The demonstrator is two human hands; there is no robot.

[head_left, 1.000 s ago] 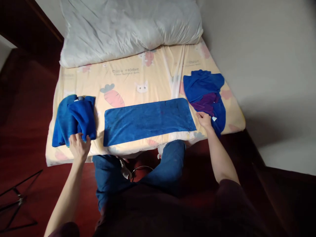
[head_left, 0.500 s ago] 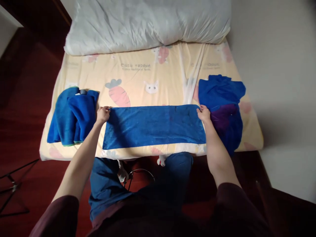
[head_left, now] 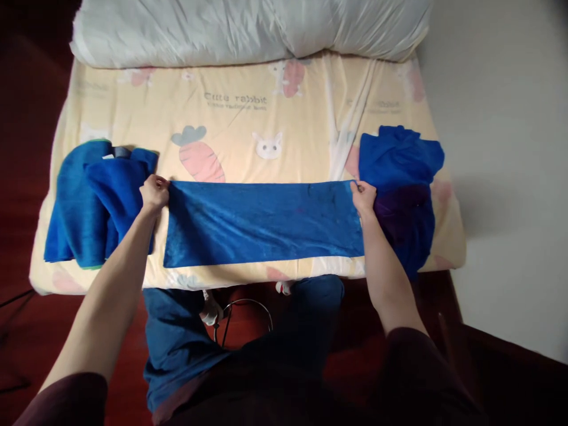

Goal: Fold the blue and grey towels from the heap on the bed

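A blue towel point(head_left: 261, 222) lies stretched out as a long rectangle along the near edge of the bed. Its far left corner is pinched in my left hand point(head_left: 155, 192), and the far right corner is gripped by my right hand point(head_left: 364, 197). Slight diagonal creases run across the cloth. Just beyond my left hand is a pile of folded blue towels point(head_left: 89, 201) with green edging. Close beside my right hand sits a crumpled heap of blue cloth point(head_left: 399, 157), with a dark purple piece point(head_left: 393, 207) in it.
A yellow sheet point(head_left: 248, 139) printed with carrots and rabbits covers the bed. A rolled white quilt point(head_left: 248, 29) lies across its far side. The white wall point(head_left: 506, 148) stands to the right. Below the near edge are my knees and a metal ring point(head_left: 248, 302) on thin legs.
Both hands now hold the far corners more firmly, and the towel is pulled tauter, with diagonal creases. The view has shifted, so the left pile appears further left.
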